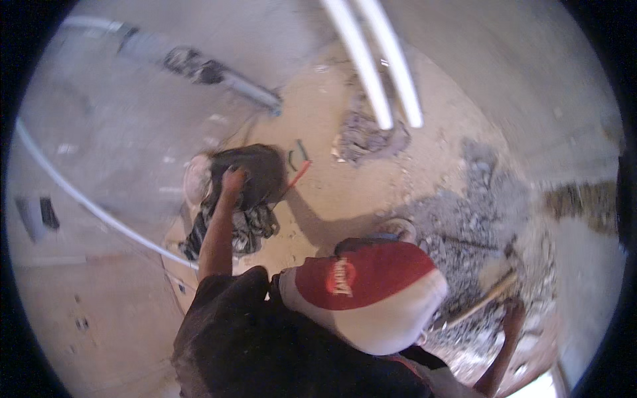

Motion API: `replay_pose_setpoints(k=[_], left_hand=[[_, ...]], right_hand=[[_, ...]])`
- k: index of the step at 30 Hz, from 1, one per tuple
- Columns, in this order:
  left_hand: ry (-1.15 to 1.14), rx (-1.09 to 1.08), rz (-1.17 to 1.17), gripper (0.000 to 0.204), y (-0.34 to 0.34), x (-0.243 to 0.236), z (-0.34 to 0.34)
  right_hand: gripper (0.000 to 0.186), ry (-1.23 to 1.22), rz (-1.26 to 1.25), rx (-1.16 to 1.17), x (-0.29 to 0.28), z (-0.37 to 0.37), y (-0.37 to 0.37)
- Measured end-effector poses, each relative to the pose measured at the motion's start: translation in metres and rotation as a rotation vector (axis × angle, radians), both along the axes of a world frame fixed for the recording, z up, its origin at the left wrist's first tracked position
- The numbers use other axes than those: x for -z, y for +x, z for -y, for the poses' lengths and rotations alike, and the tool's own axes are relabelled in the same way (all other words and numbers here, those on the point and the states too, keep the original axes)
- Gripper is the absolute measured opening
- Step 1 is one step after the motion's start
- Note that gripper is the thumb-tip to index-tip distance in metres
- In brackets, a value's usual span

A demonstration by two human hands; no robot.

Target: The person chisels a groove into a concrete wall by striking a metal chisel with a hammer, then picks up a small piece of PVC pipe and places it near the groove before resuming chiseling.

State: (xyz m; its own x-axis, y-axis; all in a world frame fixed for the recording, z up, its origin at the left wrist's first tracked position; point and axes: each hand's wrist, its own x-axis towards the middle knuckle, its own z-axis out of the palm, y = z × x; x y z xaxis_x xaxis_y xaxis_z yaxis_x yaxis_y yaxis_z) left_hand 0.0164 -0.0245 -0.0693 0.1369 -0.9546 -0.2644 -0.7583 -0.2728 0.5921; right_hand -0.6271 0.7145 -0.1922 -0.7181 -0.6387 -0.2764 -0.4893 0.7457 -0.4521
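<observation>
Dark rounded object (264, 174), co-worker's hand (233, 179) over it, crumbly rubble (468, 215), wooden handle (481, 301), wearer's grip unseen, cannot tell

Location: I am on a building or renovation site. Evidence: bare grey wall (133, 99), exposed pipe (249, 91) with a rough dark patch (192, 65) along it, broken rubble (458, 268) heaped on dusty, sand-coloured floor (308, 129).

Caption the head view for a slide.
Co-worker in a red-and-white cap, left hand on a dark object, right hand near a wooden handle over rubble.
</observation>
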Motion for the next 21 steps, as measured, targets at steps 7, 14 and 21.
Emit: replay_pose_setpoints(k=[7,14,21], left_hand=[[-0.184,0.446,0.458,0.044,-0.097,0.03,-0.059],[-0.339,0.416,0.323,0.027,-0.11,0.035,-0.068],[-0.189,-0.193,0.741,0.062,0.012,0.051,0.006]], right_hand=[[0.021,0.169,0.201,0.064,-0.043,0.067,-0.027],[0.018,-0.05,0.082,0.004,-0.033,0.073,-0.026],[0.027,0.122,0.123,0.021,-0.053,0.091,-0.005]])
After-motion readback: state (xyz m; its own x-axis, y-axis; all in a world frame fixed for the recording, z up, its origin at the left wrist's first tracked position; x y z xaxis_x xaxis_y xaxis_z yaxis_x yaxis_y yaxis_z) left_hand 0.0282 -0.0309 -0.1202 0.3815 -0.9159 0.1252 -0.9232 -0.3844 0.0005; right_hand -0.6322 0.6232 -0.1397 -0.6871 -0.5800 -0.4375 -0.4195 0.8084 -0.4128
